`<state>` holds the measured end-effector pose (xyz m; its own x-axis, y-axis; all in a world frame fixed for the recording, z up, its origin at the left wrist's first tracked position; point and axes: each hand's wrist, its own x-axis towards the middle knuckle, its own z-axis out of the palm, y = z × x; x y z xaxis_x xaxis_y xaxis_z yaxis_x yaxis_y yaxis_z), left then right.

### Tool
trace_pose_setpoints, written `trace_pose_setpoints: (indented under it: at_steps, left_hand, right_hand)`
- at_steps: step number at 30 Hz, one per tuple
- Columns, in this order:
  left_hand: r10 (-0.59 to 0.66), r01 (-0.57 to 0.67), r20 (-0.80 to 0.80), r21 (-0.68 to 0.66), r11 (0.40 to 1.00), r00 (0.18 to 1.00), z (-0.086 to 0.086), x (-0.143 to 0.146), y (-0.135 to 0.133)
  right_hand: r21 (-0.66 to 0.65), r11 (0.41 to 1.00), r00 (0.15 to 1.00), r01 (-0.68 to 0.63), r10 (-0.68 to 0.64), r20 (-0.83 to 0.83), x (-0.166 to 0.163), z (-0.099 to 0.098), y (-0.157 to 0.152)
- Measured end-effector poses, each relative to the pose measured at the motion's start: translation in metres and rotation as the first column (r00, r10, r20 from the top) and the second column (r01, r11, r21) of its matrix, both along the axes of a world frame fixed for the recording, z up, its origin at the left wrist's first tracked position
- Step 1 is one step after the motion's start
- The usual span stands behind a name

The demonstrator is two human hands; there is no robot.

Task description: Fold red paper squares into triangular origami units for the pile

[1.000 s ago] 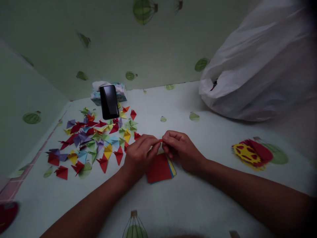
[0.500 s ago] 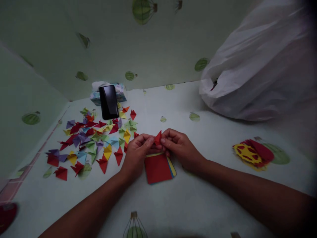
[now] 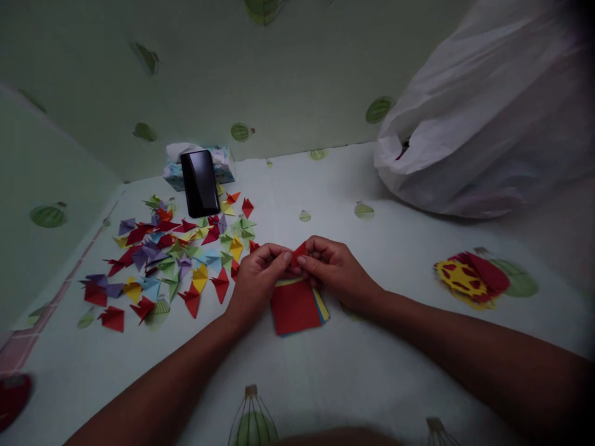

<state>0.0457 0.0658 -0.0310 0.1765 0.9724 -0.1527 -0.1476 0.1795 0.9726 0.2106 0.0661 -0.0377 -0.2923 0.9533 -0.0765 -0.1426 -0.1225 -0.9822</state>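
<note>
Between my two hands is a small folded red origami paper (image 3: 300, 251), pinched by thumbs and fingers. My left hand (image 3: 259, 272) is closed on its left side, and my right hand (image 3: 337, 267) is closed on its right side. Part of the paper is covered by the fingertips. Just below them lies a stack of square paper sheets (image 3: 296, 311), red on top, with blue and yellow edges showing at the right. Many small folded paper pieces (image 3: 171, 251) in red, purple, green, yellow and blue are spread to the left of my left hand.
A black phone (image 3: 200, 184) leans against a tissue box (image 3: 225, 162) at the back left. A large white plastic bag (image 3: 465, 142) stands at the back right. Yellow and red cut-out shapes (image 3: 465, 279) lie on the right. Something dark red (image 3: 13, 399) shows at the lower left edge.
The red paper has turned in my fingers and leans further to the right, with its left part more covered. The view has shifted slightly; the stack and loose pieces stay in place.
</note>
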Motion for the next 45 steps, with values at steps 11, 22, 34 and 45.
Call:
trace_pose_setpoints:
  at_steps: [11,22,34,45]
  left_hand:
    - [-0.077,0.089,0.134,-0.084,0.992,0.988,-0.004,-0.0044,0.0032]
    - [-0.072,0.088,0.128,-0.123,0.989,0.989,-0.0003,-0.0027,0.0069]
    - [-0.072,0.072,-0.005,-0.045,0.996,0.997,0.0003,-0.0018,0.0048]
    - [0.038,-0.038,-0.025,-0.032,0.999,0.999,0.0044,0.0016,-0.0002]
  right_hand:
    - [0.0,0.998,0.993,-0.064,0.064,-0.097,0.0024,-0.0005,0.0021]
    - [-0.025,0.994,0.989,-0.107,0.104,-0.103,0.0037,0.0001,0.0059]
    - [-0.052,0.998,0.999,-0.041,0.041,-0.001,0.0007,0.0004,0.0033]
    - [0.037,0.997,0.997,-0.067,0.066,0.039,0.0003,0.0036,0.0001]
